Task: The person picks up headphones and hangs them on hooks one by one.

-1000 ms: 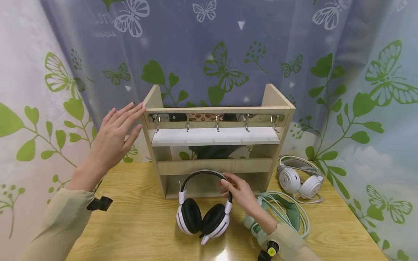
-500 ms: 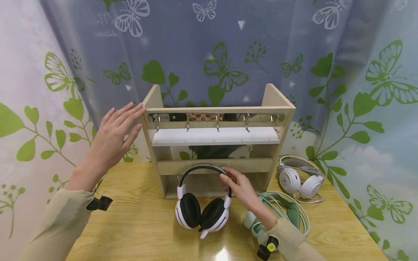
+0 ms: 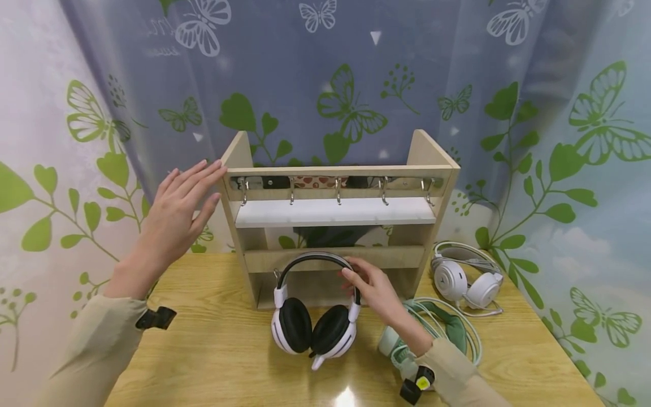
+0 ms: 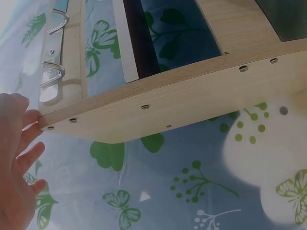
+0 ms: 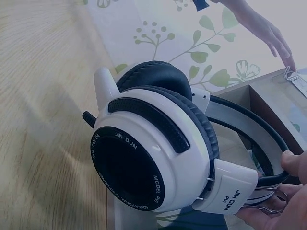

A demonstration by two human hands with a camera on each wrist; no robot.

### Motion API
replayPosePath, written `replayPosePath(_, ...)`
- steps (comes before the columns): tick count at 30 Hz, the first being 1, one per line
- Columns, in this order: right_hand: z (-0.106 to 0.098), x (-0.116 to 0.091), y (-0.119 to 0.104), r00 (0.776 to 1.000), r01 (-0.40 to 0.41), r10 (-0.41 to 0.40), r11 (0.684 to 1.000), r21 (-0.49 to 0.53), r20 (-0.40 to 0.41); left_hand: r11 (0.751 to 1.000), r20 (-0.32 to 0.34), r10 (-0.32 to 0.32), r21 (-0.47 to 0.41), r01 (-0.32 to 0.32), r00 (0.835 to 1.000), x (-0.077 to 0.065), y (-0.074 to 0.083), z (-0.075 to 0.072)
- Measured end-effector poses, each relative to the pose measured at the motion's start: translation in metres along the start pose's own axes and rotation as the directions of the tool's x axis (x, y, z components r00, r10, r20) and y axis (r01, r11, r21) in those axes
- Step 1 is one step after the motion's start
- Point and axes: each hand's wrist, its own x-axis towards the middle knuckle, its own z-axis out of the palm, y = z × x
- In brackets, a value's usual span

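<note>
My right hand (image 3: pixel 373 288) pinches the black headband of a white headset (image 3: pixel 279 330) with black ear pads, thumb in front and fingers behind. The headset hangs upright before the wooden rack (image 3: pixel 335 258), ear cups lowest. In the right wrist view the outer ear cup (image 5: pixel 153 153) shows printed lettering, and the thumb (image 5: pixel 290 164) presses the band. With fingers straight, my left hand (image 3: pixel 175 217) rests against the rack's upper left corner. The left wrist view shows its fingertips at the end of the side panel (image 4: pixel 144 103). Several metal hooks (image 3: pixel 338 192) line the rack's top rail.
Behind my right forearm lies a green headset (image 3: pixel 452 328) with a coiled cable. A second white headset (image 3: pixel 451 281) sits at the back right of the wooden table (image 3: pixel 203 350). A patterned curtain (image 3: pixel 285 68) hangs behind the rack.
My right hand has lifted the headset slightly, toward the rack and a little to the left. The left hand stays at the rack's corner.
</note>
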Motion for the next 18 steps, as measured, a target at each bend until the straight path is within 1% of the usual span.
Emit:
replayPosePath(10,0.0,0.002,-0.006,1.0,0.024,-0.024,1.0,0.004,0.002,1.0,-0.005,-0.01,0.005,0.01,1.0,-0.001,0.001,0.001)
replayPosePath(18,0.002,0.005,-0.016,1.0,0.023,-0.023,1.0,0.012,0.003,1.0,-0.016,-0.017,0.0,0.017,1.0,-0.002,0.001,0.002)
